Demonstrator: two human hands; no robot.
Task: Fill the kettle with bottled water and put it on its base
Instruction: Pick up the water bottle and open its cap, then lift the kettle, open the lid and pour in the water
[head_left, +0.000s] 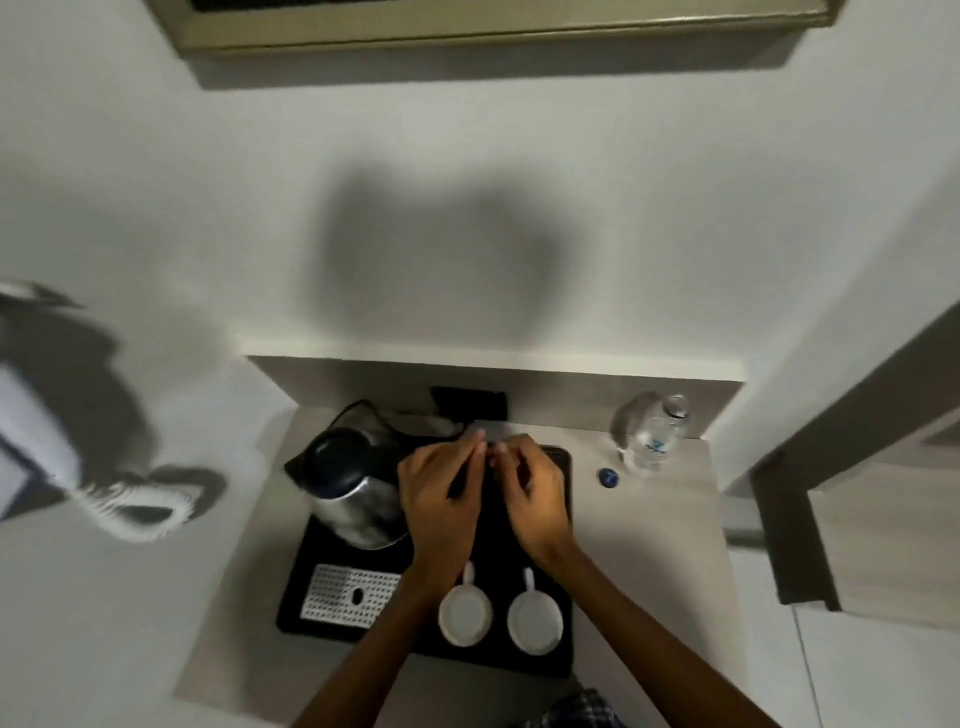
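A steel kettle with a black lid stands on the back left of a black tray; its base is hidden beneath it. A clear water bottle stands uncapped at the back right of the counter, with its blue cap lying beside it. My left hand and my right hand meet over the tray to the right of the kettle. Their fingertips pinch a small grey packet. Blur keeps me from telling what the packet is.
Two white cups lie upside down on the tray's front. A perforated white grid sits at the tray's front left. A black cord runs behind the kettle to a dark wall socket. Walls close in left and right.
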